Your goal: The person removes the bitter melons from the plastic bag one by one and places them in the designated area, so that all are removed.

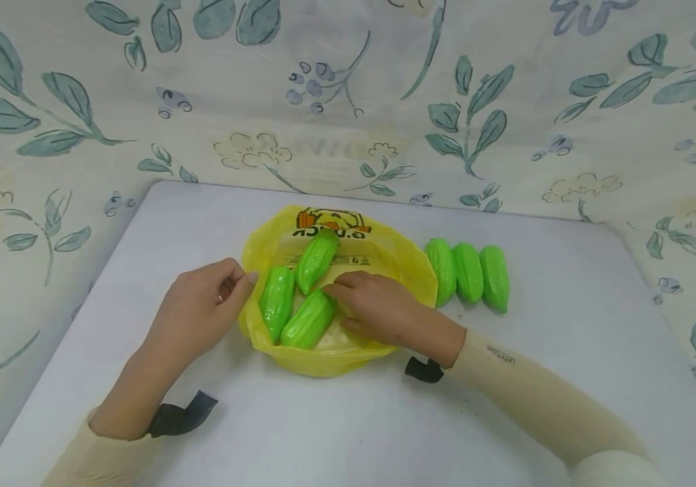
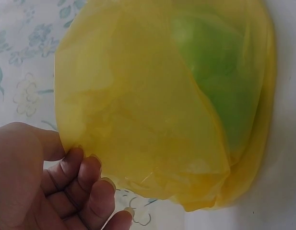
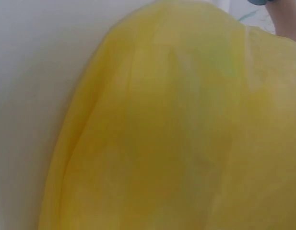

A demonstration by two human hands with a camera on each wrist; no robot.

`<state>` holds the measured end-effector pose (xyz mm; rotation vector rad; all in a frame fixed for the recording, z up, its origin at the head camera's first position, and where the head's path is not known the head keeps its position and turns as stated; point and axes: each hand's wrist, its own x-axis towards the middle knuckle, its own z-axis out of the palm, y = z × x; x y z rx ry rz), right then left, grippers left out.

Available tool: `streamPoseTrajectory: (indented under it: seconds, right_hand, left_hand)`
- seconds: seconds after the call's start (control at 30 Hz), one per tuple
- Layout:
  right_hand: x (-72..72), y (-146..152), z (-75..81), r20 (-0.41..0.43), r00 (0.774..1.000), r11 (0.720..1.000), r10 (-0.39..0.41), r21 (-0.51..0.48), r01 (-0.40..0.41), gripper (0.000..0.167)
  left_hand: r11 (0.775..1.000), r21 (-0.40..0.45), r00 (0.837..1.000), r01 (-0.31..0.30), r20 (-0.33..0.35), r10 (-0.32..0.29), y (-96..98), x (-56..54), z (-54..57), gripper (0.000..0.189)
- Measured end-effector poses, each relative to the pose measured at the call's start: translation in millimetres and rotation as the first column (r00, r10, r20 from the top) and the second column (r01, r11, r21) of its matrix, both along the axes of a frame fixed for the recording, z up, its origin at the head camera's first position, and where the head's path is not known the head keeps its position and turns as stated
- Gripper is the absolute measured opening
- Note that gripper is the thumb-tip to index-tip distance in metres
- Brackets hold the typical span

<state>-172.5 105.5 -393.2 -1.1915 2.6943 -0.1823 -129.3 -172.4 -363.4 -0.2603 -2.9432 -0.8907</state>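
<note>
A yellow plastic bag lies with its mouth spread on the white table. Three bright green, ridged vegetable-shaped pieces are inside: one at the left, one toward the back, one near the front rim. My left hand pinches the bag's left rim between thumb and forefinger, as the left wrist view shows too. Reaching in over the right side, my right hand grips the upper end of the front green vegetable. The right wrist view is filled by the bag's yellow wall, hiding that hand.
Three more green vegetables lie side by side just right of the bag. The white table extends to both sides, and a leaf-patterned cloth stands behind it. A black strap hangs by the left wrist.
</note>
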Motion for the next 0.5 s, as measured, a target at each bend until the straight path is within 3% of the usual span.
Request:
streamPoseTrajectory:
  seconds: [0.2, 0.4, 0.5]
  right_hand:
    - [-0.8, -3.1, -2.6, -0.032, 0.999, 1.000, 0.012, -0.011, -0.012, 0.049]
    - [-1.0, -6.2, -5.9, -0.143, 0.989, 0.999, 0.046, 0.022, -0.044, 0.038]
    - [0.1, -7.0, -7.9, -0.188, 0.980, 0.997, 0.063, 0.050, -0.055, 0.040]
  left_hand:
    - [1.000, 0.000, 1.000, 0.004, -0.003, -0.004, -0.5, 0.2, -1.5, 0.023]
    - [1.000, -0.002, 1.000, -0.005, 0.017, 0.005, -0.5, 0.8, -0.8, 0.023]
    - [1.000, 0.002, 1.000, -0.003, 0.017, 0.003, -0.9, 0.9, -0.8, 0.022]
